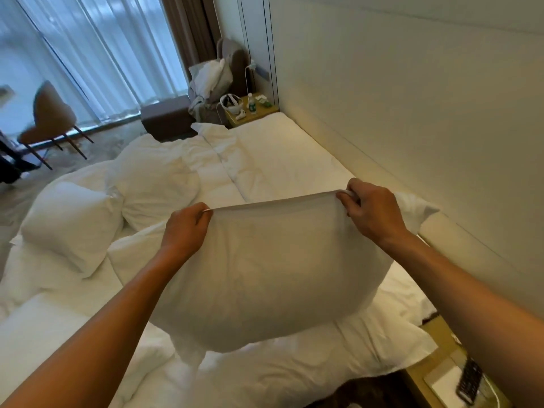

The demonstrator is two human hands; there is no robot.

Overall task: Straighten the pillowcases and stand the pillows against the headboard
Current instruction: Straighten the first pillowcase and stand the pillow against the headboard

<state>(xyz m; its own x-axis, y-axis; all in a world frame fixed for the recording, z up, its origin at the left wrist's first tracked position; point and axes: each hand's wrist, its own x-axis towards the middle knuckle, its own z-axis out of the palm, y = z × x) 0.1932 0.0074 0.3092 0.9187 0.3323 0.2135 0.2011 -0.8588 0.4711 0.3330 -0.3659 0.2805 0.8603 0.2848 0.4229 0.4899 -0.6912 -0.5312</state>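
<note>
A white pillow (270, 278) hangs in the air over the bed, held up by the top edge of its pillowcase. My left hand (185, 228) pinches that edge at its left end and my right hand (374, 210) pinches it at the right end, so the edge is pulled taut between them. Two more white pillows lie on the bed to the left: one (70, 222) nearer, one (156, 184) behind it. The pale padded headboard (412, 113) runs along the right side, and a pillow corner (418, 210) shows behind my right hand.
A rumpled white duvet (265, 163) covers the bed. A nightstand (250, 108) with a bottle and small items stands at the far end, another nightstand (435, 378) with a remote at the lower right. An armchair piled with linen and a brown chair (50, 116) stand near the curtains.
</note>
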